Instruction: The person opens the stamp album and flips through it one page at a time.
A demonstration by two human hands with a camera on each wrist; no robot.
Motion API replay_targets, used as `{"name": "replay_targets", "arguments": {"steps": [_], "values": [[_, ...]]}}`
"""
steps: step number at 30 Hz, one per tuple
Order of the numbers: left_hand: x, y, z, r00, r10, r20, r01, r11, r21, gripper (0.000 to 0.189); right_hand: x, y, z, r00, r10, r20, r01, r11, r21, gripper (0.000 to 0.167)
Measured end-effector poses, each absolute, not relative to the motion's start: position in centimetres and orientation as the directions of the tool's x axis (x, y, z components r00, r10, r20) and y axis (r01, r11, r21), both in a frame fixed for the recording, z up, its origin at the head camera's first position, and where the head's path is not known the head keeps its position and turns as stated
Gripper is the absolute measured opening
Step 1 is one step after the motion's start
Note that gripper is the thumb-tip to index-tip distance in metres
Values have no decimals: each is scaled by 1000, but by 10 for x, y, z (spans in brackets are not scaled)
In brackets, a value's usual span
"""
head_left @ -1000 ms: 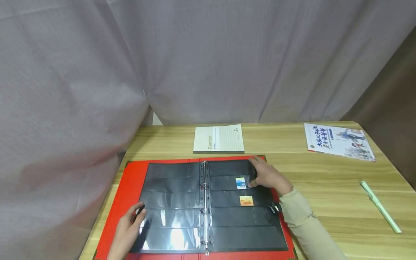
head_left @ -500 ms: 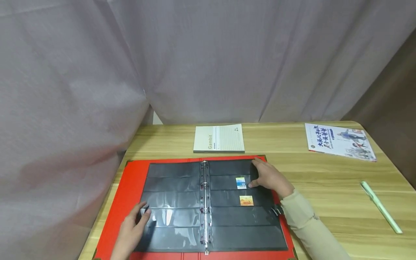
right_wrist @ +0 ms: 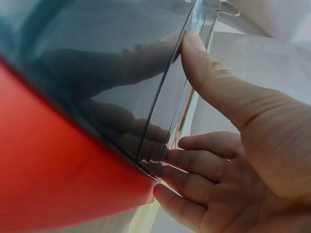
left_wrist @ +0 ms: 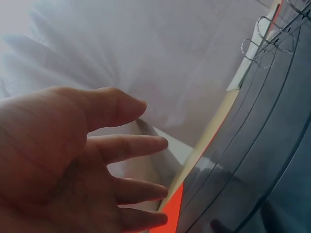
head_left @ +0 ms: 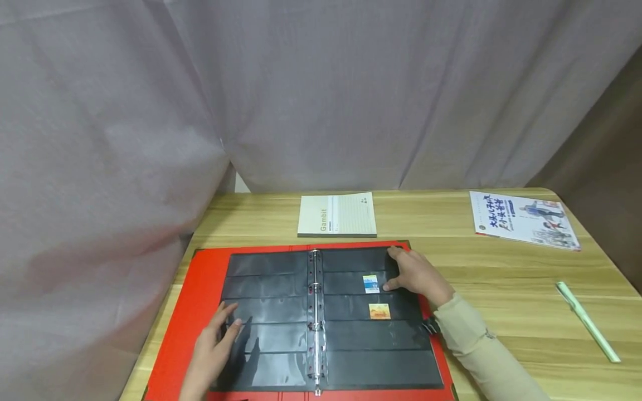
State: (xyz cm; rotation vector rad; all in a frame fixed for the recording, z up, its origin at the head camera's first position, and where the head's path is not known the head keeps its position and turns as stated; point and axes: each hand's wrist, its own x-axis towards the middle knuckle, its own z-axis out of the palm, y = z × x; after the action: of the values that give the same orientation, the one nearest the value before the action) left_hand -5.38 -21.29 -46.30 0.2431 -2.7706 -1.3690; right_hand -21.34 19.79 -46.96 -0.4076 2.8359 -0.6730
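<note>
A red ring binder (head_left: 193, 301) lies spread on the table, with black pocket pages on both sides of its metal rings (head_left: 316, 306). On the right page (head_left: 376, 365), a blue-and-white stamp (head_left: 370, 283) sits in the second pocket row and an orange stamp (head_left: 379, 311) in the third. My right hand (head_left: 418, 275) rests at that page's upper right, thumb tip beside the blue stamp and fingers spread toward the corner. Over the outer edge of the left page (head_left: 266, 287) is my left hand (head_left: 210, 345), holding nothing; the left wrist view shows its fingers (left_wrist: 133, 145) apart and nearly straight.
Behind the binder lies a cream notepad (head_left: 337, 215). A white booklet (head_left: 524, 219) with cartoon figures is at the table's back right, and a pale green pen (head_left: 587, 322) lies at the right. A grey curtain (head_left: 321, 100) hangs along the back.
My left hand has moved up and to the right, farther over the left page, and its fingers have spread. The right hand stays almost in place by the blue stamp.
</note>
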Motion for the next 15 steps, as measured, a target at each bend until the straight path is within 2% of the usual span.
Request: {"name": "replay_targets", "arguments": {"steps": [8,15], "values": [[-63,-190,-462,-988,-106,-108,-151,660,736,53,-215,201,-470,-930,-345,-125,-261,862,-435,92],[-68,-171,-469,-991,-30,-130,-110,731,674,76,-215,204,-472,-928,-362,-87,-292,851,-436,91]]}}
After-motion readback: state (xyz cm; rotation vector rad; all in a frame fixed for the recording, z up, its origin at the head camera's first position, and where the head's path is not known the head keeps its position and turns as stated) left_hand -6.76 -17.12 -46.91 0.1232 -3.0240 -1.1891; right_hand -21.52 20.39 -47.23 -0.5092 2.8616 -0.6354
